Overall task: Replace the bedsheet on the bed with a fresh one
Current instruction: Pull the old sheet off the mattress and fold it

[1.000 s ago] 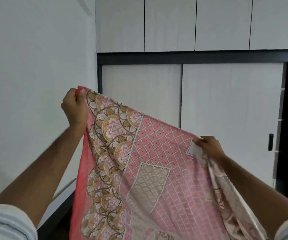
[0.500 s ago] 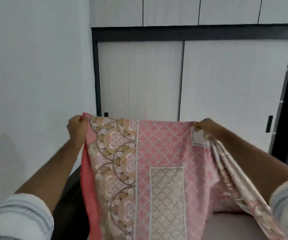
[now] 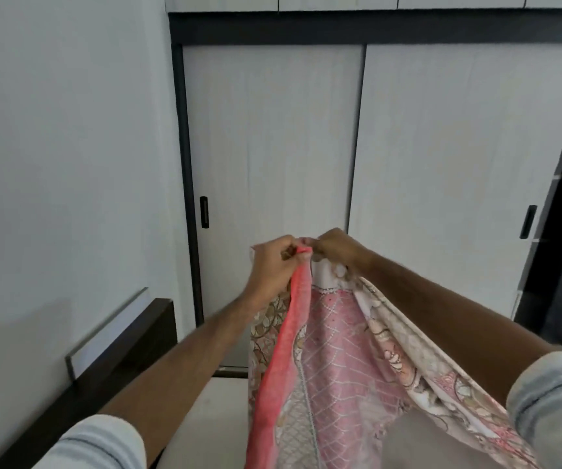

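Head view, left grip [image 3: 274, 262] and right grip [image 3: 335, 248] touching, both pinching pink bedsheet [image 3: 333, 360] corners, cloth hanging toward 6 o'clock.

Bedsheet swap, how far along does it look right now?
Mid-job. Done: the light mattress surface below looks bare where visible. In hand: the left hand and right hand pinch the pink patterned bedsheet together, its edges meeting, the cloth hanging folded. Left: whether it's fresh or old isn't clear; nothing is spread yet.

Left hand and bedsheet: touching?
Touching. The head view shows the left hand gripping the top edge of the bedsheet, fabric bunched between its curled fingers.
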`<state>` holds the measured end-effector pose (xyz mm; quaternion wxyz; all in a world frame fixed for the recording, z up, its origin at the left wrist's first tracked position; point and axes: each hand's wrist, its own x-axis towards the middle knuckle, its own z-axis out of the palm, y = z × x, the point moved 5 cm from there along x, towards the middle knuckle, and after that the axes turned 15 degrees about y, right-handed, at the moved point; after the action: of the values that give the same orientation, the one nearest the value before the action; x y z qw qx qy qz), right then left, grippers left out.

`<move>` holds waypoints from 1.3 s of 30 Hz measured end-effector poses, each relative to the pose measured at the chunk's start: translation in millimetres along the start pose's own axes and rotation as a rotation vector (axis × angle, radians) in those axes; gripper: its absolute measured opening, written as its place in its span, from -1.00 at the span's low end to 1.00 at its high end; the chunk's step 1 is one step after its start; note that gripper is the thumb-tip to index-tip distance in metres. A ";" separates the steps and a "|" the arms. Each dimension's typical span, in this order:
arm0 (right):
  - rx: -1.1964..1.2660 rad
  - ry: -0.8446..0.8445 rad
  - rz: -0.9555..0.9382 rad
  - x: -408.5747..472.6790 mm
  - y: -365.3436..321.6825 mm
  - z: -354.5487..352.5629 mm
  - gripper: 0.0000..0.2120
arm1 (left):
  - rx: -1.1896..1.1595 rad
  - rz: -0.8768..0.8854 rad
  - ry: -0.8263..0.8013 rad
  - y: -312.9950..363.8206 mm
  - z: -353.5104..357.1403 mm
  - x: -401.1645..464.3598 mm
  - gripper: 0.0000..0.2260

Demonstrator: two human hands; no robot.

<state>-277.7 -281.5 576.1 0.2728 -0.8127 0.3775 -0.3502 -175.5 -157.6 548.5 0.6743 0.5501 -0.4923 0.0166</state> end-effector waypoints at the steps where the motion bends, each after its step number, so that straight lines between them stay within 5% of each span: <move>1: -0.029 -0.020 -0.064 -3.4 -4.3 1.4 -0.55 | -0.008 -0.018 0.003 -4.1 5.4 0.6 -0.84; 6: -0.155 -0.126 -0.260 -22.0 -4.9 -11.0 -0.69 | -0.095 -0.153 -0.228 -18.9 28.5 7.0 -0.35; 8: -0.173 -0.098 -0.251 -25.8 1.9 -16.4 -0.73 | 0.024 -0.152 -0.274 -20.1 35.3 11.5 -0.47; 14: 0.134 0.083 -0.154 -55.1 42.9 -25.1 -0.64 | 0.268 0.000 -0.085 -16.3 49.0 17.4 -0.91; 19: -0.212 0.121 -0.098 -95.2 122.9 -19.8 -0.62 | 0.245 0.085 0.038 -10.5 64.1 10.5 -0.84; 23: -0.330 0.135 0.128 -131.5 206.8 -20.4 -0.87 | 0.175 0.112 0.086 -5.6 80.4 8.2 -0.87; 30: -0.338 0.174 0.393 -183.1 326.0 -51.0 -0.73 | 0.109 0.124 0.159 -2.6 106.9 1.3 -0.88; 39: -0.176 0.399 0.414 -155.0 409.5 -184.1 -0.59 | 0.108 0.189 0.370 23.3 161.4 20.6 -0.96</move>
<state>-666.2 -421.6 341.6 0.1875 -0.6542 0.6101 -0.4058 -282.2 -281.5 564.9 0.7181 0.5246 -0.4078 0.2068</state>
